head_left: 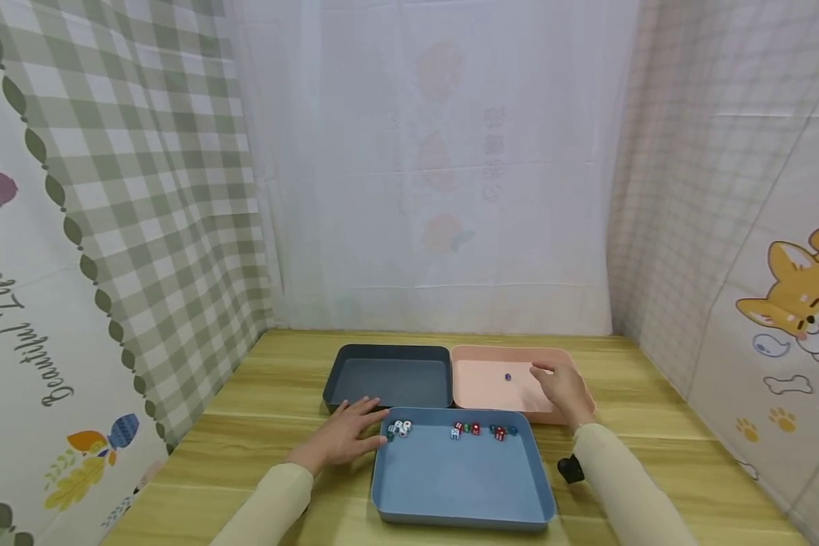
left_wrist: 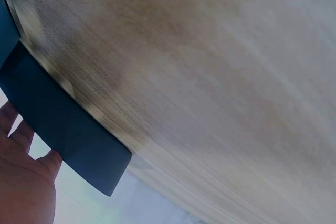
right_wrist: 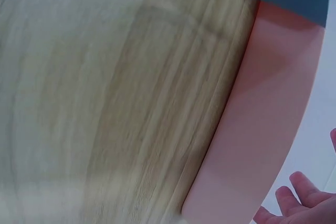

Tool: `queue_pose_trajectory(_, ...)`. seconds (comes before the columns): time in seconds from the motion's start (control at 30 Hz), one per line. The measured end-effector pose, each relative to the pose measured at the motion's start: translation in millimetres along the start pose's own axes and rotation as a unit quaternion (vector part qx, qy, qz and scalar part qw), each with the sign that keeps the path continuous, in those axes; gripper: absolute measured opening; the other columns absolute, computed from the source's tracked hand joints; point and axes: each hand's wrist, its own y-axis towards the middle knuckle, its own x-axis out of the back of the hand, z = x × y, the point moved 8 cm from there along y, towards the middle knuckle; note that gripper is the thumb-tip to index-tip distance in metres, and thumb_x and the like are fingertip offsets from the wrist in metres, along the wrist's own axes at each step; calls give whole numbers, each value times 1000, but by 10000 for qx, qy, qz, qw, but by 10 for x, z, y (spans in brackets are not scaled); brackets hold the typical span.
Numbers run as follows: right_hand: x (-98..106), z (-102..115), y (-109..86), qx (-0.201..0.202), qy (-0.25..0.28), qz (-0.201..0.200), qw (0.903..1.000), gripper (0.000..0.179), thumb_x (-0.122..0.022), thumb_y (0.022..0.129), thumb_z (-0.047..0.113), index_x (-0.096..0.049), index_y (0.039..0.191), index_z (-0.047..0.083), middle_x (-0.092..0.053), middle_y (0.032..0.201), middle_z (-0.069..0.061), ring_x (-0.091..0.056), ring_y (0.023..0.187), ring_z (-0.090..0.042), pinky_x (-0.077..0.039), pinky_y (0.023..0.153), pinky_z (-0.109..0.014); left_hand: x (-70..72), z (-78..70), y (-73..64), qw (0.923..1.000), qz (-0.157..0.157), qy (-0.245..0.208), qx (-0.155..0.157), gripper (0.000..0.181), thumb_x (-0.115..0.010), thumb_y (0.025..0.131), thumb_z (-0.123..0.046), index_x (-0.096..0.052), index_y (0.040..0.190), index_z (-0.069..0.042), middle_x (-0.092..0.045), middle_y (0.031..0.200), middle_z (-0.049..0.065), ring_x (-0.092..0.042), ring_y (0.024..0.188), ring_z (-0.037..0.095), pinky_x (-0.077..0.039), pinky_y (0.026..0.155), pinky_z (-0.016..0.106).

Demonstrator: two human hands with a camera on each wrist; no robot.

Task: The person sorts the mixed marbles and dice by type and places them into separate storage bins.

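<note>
My left hand [head_left: 341, 434] is spread beside the upper left corner of the blue tray [head_left: 464, 481], its fingers reaching to the near rim of the dark navy tray [head_left: 389, 373]. Over the right part of the pink tray [head_left: 487, 393] hovers my right hand [head_left: 565, 388], loosely bent, with nothing seen in its fingers. A small dark blue die [head_left: 508, 377] lies in the pink tray, left of those fingertips. In the right wrist view the fingers [right_wrist: 307, 195] are apart above the pink wall. White dice [head_left: 400, 428] and red dice [head_left: 475, 429] line the blue tray's far side.
Green dice [head_left: 513, 430] sit among the others in the blue tray. A black object [head_left: 570, 469] is by the right sleeve. All three trays stand on a wood-grain table [head_left: 246, 425], with a white curtain [head_left: 444, 174] behind and patterned cloths at both sides.
</note>
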Motion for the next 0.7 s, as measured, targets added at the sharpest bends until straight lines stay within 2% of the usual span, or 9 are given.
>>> queue_pose_trajectory(0.23,42,-16,-33,-154,-98,48,9998,43,-52,104,25,-58,134,-5,-43,145,-29,-41,131,-50,-40,100,-61,2,3,-3,10000,-6,-43,-38,59,-54,101,-45,-48,148,-11,-34,157,18,-25,146,40,-12,114,65)
queue_pose_trajectory(0.43,20,-32,-28,-260,-108,88,9996,42,-53,104,25,-58,135,-3,-43,146,-29,-40,131,-49,-40,100,-61,-4,30,14,10000,9,-83,-14,60,-53,100,-49,-48,148,-13,-33,157,17,-24,146,39,-12,115,64)
queue_pose_trajectory(0.6,3,-11,-19,-152,-99,104,9998,41,-53,104,23,-58,134,-4,-42,145,-31,-39,132,-50,-38,102,-62,-4,31,18,9999,24,-138,6,61,-53,100,-49,-49,148,-12,-33,157,17,-24,146,39,-11,115,64)
queue_pose_trajectory(0.7,-14,6,-29,-76,-116,96,9999,41,-54,104,23,-59,133,-5,-45,143,-31,-44,128,-49,-43,99,-60,-5,27,13,9999,39,-129,39,62,-53,100,-50,-48,148,-12,-33,157,17,-24,147,38,-11,115,64)
